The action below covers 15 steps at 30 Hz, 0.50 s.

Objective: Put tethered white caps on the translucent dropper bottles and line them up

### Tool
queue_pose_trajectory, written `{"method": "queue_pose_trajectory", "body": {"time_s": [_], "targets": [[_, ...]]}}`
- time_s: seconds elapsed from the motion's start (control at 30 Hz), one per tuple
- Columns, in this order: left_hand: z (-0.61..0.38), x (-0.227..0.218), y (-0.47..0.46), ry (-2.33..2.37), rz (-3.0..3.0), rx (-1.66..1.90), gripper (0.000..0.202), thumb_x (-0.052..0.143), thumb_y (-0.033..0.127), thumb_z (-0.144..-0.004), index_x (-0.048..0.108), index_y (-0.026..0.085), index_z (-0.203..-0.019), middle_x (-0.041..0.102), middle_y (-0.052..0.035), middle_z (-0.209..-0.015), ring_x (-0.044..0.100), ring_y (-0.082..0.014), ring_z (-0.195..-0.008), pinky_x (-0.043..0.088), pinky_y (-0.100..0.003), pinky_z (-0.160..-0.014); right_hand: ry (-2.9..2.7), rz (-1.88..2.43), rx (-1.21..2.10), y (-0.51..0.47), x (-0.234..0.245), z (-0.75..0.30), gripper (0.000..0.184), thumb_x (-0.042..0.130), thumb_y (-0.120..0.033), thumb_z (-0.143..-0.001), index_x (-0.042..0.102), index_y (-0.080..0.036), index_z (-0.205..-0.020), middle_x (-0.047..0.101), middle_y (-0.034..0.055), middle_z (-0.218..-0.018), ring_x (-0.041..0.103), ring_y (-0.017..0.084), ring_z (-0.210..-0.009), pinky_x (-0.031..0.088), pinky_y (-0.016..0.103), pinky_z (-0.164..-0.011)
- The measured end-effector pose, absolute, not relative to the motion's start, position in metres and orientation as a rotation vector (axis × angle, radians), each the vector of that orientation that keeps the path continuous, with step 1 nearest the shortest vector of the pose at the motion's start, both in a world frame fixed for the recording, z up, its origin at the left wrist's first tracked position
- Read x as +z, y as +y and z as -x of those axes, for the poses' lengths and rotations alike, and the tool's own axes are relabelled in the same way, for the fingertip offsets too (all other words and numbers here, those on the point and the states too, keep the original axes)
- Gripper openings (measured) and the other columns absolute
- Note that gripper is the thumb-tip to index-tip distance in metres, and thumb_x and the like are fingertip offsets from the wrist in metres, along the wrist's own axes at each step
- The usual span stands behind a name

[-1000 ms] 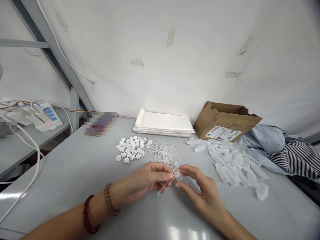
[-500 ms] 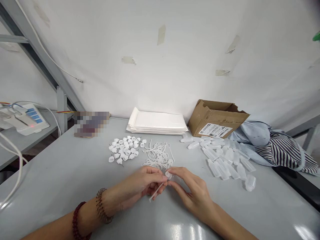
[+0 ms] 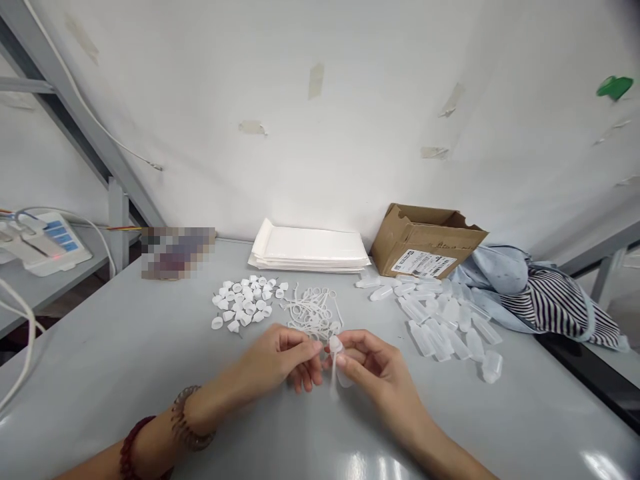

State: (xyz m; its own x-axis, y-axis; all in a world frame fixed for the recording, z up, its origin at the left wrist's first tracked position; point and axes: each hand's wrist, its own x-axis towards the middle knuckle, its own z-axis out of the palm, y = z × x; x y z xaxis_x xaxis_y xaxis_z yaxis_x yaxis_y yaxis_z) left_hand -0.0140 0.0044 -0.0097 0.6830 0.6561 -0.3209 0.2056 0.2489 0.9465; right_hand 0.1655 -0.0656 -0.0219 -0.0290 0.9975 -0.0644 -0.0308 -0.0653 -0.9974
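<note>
My right hand pinches a small translucent squeeze bottle, its white top showing above the fingertips. A thin white strap hangs down from that top; the bottle's body is partly hidden by my fingers. Just left of it, my left hand has its fingers loosely bent and apart, with nothing visible in them. Behind both hands lies a tangled heap of white looped straps. White tapered caps are grouped to the left of the straps. Several translucent bottles lie spread on the right.
White padded envelopes are stacked against the wall beside an open cardboard box. Bundled cloth and a black object lie at the right edge. A power strip and white cables are at the far left.
My left hand has drawn slightly left, off the bottle. My right hand now holds the bottle, and the strap has swung from slanting left to hanging straight down.
</note>
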Motion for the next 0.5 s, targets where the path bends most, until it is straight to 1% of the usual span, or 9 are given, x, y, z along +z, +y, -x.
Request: {"method": "queue_pose_trajectory", "body": {"time_s": [0.03, 0.1, 0.17, 0.2, 0.3, 0.37, 0.5], "targets": [[0.015, -0.01, 0.003, 0.84, -1.405, 0.462, 0.031, 0.055, 0.042, -0.085, 0.065, 0.015, -0.077, 0.068, -0.0042, -0.071, 0.061, -0.0151, -0.064, 0.048, -0.026, -0.06, -1.048, 1.166, 1.428, -0.065, -0.019, -0.165, 0.022, 0.067, -0.039, -0.084, 0.064, -0.021, -0.095, 0.074, 0.0038, -0.08, 0.068, 0.017, -0.078, 0.049, 0.029, -0.076], [0.015, -0.012, -0.002, 0.878, -1.618, 0.67, 0.022, 0.057, 0.035, -0.085, 0.063, 0.019, -0.099, 0.068, -0.0047, -0.091, 0.063, -0.018, -0.083, 0.051, -0.029, -0.071, -0.852, 1.045, 1.593, -0.064, -0.017, -0.165, 0.023, 0.068, -0.039, -0.083, 0.065, -0.019, -0.094, 0.073, 0.0037, -0.079, 0.067, 0.015, -0.077, 0.047, 0.027, -0.079], [0.016, -0.014, -0.008, 0.85, -1.865, 0.794, 0.033, 0.06, 0.029, -0.084, 0.053, 0.024, -0.116, 0.063, -0.0049, -0.109, 0.06, -0.0191, -0.094, 0.051, -0.032, -0.081, -0.72, 0.947, 1.667, -0.064, -0.018, -0.165, 0.021, 0.07, -0.036, -0.082, 0.066, -0.018, -0.094, 0.073, 0.004, -0.082, 0.067, 0.014, -0.078, 0.046, 0.026, -0.08], [0.015, -0.015, -0.011, 0.813, -1.982, 0.825, 0.04, 0.063, 0.027, -0.082, 0.049, 0.026, -0.12, 0.061, -0.005, -0.114, 0.059, -0.0197, -0.096, 0.051, -0.033, -0.083, -0.68, 0.903, 1.694, -0.064, -0.019, -0.164, 0.021, 0.071, -0.034, -0.081, 0.066, -0.018, -0.094, 0.073, 0.0044, -0.083, 0.067, 0.014, -0.079, 0.047, 0.026, -0.079], [0.011, -0.023, -0.019, 0.725, -2.2, 0.903, 0.058, 0.07, 0.026, -0.077, 0.04, 0.028, -0.126, 0.057, -0.007, -0.117, 0.057, -0.0239, -0.103, 0.05, -0.038, -0.087, -0.634, 0.812, 1.749, -0.065, -0.023, -0.162, 0.025, 0.073, -0.033, -0.079, 0.067, -0.017, -0.097, 0.072, 0.0058, -0.085, 0.068, 0.016, -0.081, 0.048, 0.026, -0.077], [0.008, -0.029, -0.022, 0.712, -2.259, 0.963, 0.064, 0.073, 0.027, -0.076, 0.035, 0.027, -0.128, 0.056, -0.0094, -0.118, 0.054, -0.0269, -0.108, 0.05, -0.042, -0.089, -0.636, 0.798, 1.764, -0.065, -0.024, -0.16, 0.027, 0.074, -0.033, -0.078, 0.068, -0.016, -0.097, 0.071, 0.0065, -0.084, 0.068, 0.018, -0.081, 0.049, 0.028, -0.078], [0.004, -0.035, -0.023, 0.658, -2.376, 1.068, 0.06, 0.07, 0.025, -0.079, 0.035, 0.023, -0.127, 0.056, -0.0116, -0.115, 0.053, -0.0282, -0.109, 0.048, -0.044, -0.091, -0.688, 0.825, 1.751, -0.065, -0.024, -0.156, 0.029, 0.073, -0.039, -0.078, 0.068, -0.015, -0.094, 0.071, 0.0088, -0.084, 0.069, 0.022, -0.083, 0.051, 0.034, -0.081]]}}
